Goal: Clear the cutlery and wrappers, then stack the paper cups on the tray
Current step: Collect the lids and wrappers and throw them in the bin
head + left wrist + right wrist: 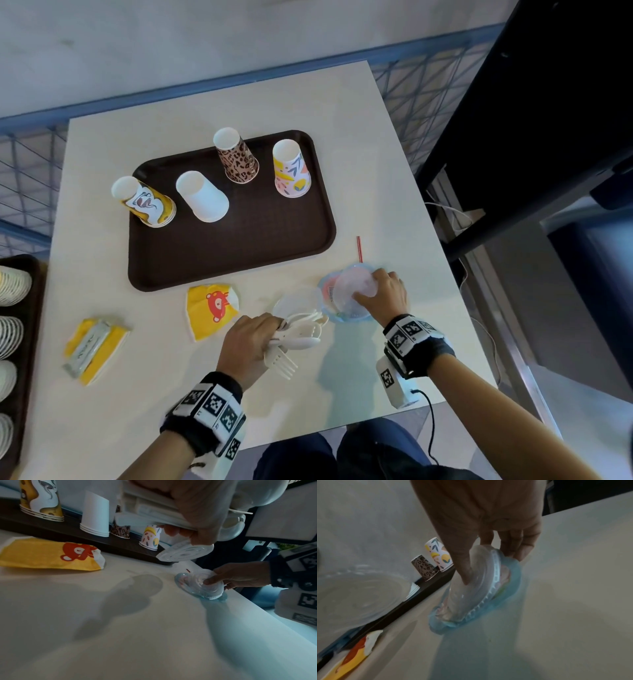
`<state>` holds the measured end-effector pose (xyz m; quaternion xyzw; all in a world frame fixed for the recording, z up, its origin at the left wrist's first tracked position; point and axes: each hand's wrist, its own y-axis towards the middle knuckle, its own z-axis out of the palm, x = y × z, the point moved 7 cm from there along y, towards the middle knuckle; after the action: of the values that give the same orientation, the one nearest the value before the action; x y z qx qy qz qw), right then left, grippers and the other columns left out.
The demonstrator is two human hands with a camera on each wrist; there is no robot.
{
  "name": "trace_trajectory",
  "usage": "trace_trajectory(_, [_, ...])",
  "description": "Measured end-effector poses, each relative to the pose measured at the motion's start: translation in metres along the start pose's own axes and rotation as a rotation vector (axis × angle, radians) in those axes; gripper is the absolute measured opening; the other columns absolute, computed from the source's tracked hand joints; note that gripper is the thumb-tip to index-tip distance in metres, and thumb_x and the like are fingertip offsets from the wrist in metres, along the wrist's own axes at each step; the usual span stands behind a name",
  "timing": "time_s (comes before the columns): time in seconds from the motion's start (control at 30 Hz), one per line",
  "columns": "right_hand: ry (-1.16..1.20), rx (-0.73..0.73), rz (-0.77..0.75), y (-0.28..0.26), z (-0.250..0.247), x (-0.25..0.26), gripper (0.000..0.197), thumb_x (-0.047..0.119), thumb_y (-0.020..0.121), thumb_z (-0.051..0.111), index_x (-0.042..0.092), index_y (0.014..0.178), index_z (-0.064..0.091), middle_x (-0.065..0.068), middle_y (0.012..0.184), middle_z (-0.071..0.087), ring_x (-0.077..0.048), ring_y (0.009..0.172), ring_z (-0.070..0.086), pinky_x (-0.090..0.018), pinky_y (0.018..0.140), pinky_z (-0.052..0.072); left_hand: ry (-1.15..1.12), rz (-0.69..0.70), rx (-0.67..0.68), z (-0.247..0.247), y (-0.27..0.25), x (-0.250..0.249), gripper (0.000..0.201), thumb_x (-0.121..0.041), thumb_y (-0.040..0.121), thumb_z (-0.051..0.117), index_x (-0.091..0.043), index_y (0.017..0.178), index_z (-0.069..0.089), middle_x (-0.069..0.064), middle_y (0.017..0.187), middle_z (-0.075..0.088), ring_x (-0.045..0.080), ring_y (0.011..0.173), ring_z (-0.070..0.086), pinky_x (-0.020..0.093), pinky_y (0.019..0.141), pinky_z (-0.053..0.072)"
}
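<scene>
The left hand (248, 342) gripped a bundle of cutlery (294, 337) above the table (154, 394), a lid (186, 551) pinched beneath. The right hand (385, 293) pinched a clear lid (471, 588) on a blue wrapper (513, 577). Advised: lift both together, gripping firmly. Cups (202, 197) stood on the tray (239, 253).

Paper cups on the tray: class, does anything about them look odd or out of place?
All four cup stacks stand upside down, apart from one another on the tray. Only the yellow stack sits at the tray's left edge; whether it overhangs, I cannot tell. Nothing is spilled or toppled.
</scene>
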<state>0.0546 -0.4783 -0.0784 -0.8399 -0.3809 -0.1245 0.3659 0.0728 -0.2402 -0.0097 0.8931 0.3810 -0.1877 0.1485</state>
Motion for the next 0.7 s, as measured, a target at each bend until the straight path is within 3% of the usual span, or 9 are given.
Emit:
trace_trajectory(0.1, [0.164,-0.001,0.032,-0.003,-0.002,-0.006,0.054,0.015,0.075,0.071,0.004,0.12,0.043,-0.018,0.117,0.058,-0.036,0.111,0.053,-0.034,0.086,0.038,0.021,0.124,-0.063,0.0,0.011,-0.016,0.019,-0.029,0.068,0.056,-0.022,0.083,0.046,-0.002,0.06,0.062,0.013,0.06,0.04,0.021,0.056,0.026])
trace_trajectory(0.2, [0.329,0.034,0.047,-0.005,-0.002,-0.015,0.068,0.009,0.072,0.074,0.007,0.126,0.034,-0.016,0.102,0.053,-0.035,0.103,0.054,-0.035,0.083,0.04,0.045,0.251,-0.066,0.009,0.028,-0.037,0.012,-0.029,0.074,0.051,-0.021,0.081,0.047,-0.002,0.06,0.061,0.014,0.054,0.05,0.022,0.057,0.027])
trace_trajectory(0.27, [0.418,0.078,0.082,-0.005,-0.001,-0.024,0.073,0.007,0.072,0.074,0.007,0.131,0.031,-0.014,0.104,0.051,-0.03,0.097,0.052,-0.036,0.084,0.043,0.057,0.337,-0.057,0.02,0.04,-0.052,0.008,-0.026,0.078,0.049,-0.018,0.079,0.049,-0.002,0.059,0.06,0.015,0.052,0.052,0.023,0.057,0.027])
trace_trajectory(0.33, [0.512,0.137,0.111,-0.006,0.0,-0.032,0.058,0.001,0.077,0.066,0.002,0.129,0.04,-0.018,0.112,0.058,-0.029,0.095,0.056,-0.04,0.084,0.049,0.083,0.41,-0.045,0.032,0.049,-0.066,0.008,-0.02,0.079,0.049,-0.016,0.073,0.053,-0.002,0.056,0.057,0.018,0.048,0.053,0.025,0.057,0.027])
trace_trajectory(0.4, [0.641,0.244,0.135,-0.011,0.001,-0.038,0.044,-0.006,0.081,0.055,0.0,0.124,0.05,-0.017,0.106,0.063,-0.029,0.088,0.06,-0.036,0.067,0.054,0.129,0.473,-0.032,0.045,0.055,-0.077,0.011,-0.016,0.077,0.051,-0.016,0.067,0.055,-0.003,0.054,0.054,0.017,0.046,0.052,0.025,0.057,0.026])
trace_trajectory(0.47, [0.777,0.347,0.163,-0.016,-0.001,-0.044,0.041,-0.006,0.084,0.05,0.005,0.124,0.053,-0.012,0.097,0.065,-0.025,0.078,0.061,-0.027,0.053,0.052,0.182,0.517,0.004,0.056,0.059,-0.085,0.013,-0.016,0.076,0.054,-0.018,0.064,0.057,-0.004,0.055,0.053,0.015,0.046,0.051,0.024,0.058,0.028])
trace_trajectory(0.57, [0.966,0.415,0.175,-0.019,-0.005,-0.051,0.041,-0.002,0.085,0.049,0.011,0.125,0.05,-0.011,0.102,0.064,-0.024,0.083,0.062,-0.026,0.058,0.054,0.215,0.547,0.077,0.065,0.068,-0.091,0.011,-0.01,0.069,0.062,-0.02,0.065,0.058,-0.004,0.066,0.058,0.012,0.049,0.053,0.022,0.058,0.032])
trace_trajectory(0.63, [1.034,0.421,0.205,-0.018,-0.004,-0.055,0.048,0.006,0.078,0.053,0.011,0.126,0.051,-0.013,0.108,0.064,-0.025,0.088,0.062,-0.029,0.065,0.053,0.179,0.558,0.122,0.066,0.074,-0.095,0.014,-0.007,0.068,0.057,-0.02,0.066,0.059,-0.001,0.08,0.067,0.011,0.054,0.059,0.022,0.062,0.03])
trace_trajectory(0.7, [1.117,0.394,0.284,-0.016,-0.002,-0.062,0.044,0.014,0.082,0.046,0.006,0.125,0.054,-0.012,0.098,0.069,-0.022,0.08,0.064,-0.028,0.062,0.05,0.157,0.562,0.178,0.067,0.081,-0.099,0.018,-0.01,0.07,0.048,-0.022,0.065,0.06,0.0,0.094,0.071,0.01,0.058,0.063,0.022,0.063,0.028])
